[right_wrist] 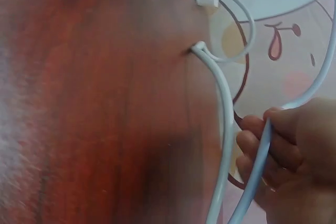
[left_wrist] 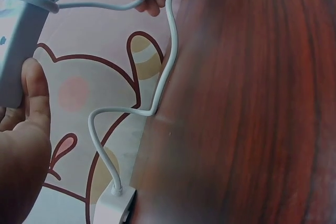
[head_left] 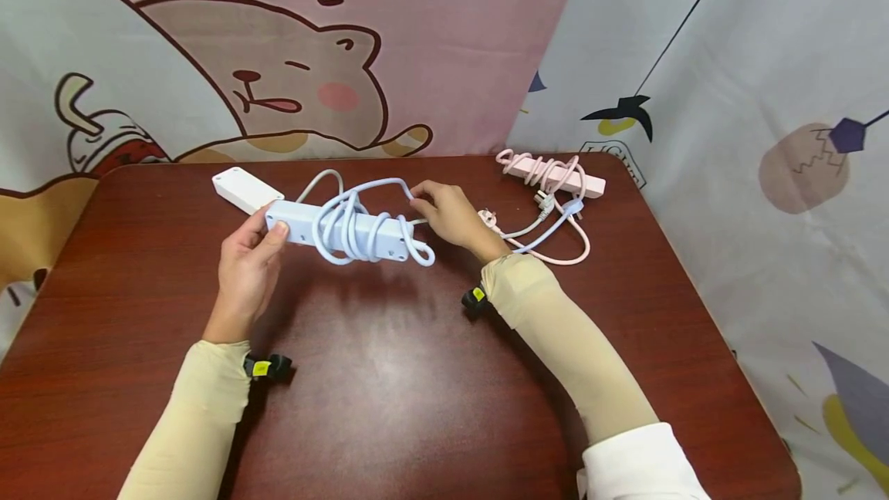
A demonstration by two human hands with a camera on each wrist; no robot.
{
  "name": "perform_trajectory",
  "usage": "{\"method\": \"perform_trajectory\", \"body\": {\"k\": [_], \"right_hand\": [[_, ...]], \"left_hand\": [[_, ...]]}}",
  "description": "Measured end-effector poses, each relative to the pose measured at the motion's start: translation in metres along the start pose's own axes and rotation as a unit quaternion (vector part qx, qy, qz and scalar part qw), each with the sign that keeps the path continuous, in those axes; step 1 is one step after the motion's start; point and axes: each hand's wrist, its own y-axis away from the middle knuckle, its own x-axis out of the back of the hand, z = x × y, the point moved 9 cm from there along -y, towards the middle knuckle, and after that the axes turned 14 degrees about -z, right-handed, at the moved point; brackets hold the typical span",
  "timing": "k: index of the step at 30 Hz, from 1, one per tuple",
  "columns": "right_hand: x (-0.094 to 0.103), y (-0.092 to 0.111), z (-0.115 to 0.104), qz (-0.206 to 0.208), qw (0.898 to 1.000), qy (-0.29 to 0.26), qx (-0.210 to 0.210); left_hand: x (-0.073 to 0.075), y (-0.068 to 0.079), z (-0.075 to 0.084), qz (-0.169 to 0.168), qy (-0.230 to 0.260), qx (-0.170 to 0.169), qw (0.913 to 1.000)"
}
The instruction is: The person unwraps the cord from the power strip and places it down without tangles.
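My left hand (head_left: pixel 251 268) grips the left end of a light-blue power strip (head_left: pixel 295 224), thumb on its near face, and holds it above the table. Several loops of the strip's blue cord (head_left: pixel 347 226) are wound around its middle and right part. A length of that cord arcs from the loops to my right hand (head_left: pixel 451 213), which pinches it between thumb and forefinger, as the right wrist view shows with the cord (right_wrist: pixel 261 153) crossing the fingers. Beyond the hands, the blue plug (head_left: pixel 572 208) lies at the cord's far end on the table.
A white power strip (head_left: pixel 246 190) lies behind the left hand, its white cord (left_wrist: pixel 172 40) running right along the table. At the back right is a pink power strip (head_left: pixel 590 186) wrapped in its cord. A white plug (head_left: pixel 545 203) and a pink plug (head_left: pixel 488 218) lie nearby.
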Motion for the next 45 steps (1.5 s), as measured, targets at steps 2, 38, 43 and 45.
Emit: {"method": "perform_trajectory", "body": {"k": [2,38,43,45], "right_hand": [[0.004,0.0,0.003,0.006,0.999,-0.046,-0.001],[0.102,0.058,-0.002,0.226,0.961,-0.154,0.038],[0.106,0.072,-0.001,0.262,0.951,-0.16,0.044],[0.107,0.076,-0.001,0.271,0.945,-0.176,0.049]], "left_hand": [[-0.001,-0.001,-0.001,-0.002,0.001,0.0,1.0],[-0.005,-0.029,-0.005,0.064,-0.202,0.036,0.9766],[-0.005,-0.032,-0.011,0.07,-0.211,0.04,0.9742],[-0.007,-0.035,-0.011,0.066,-0.201,0.031,0.977]]}}
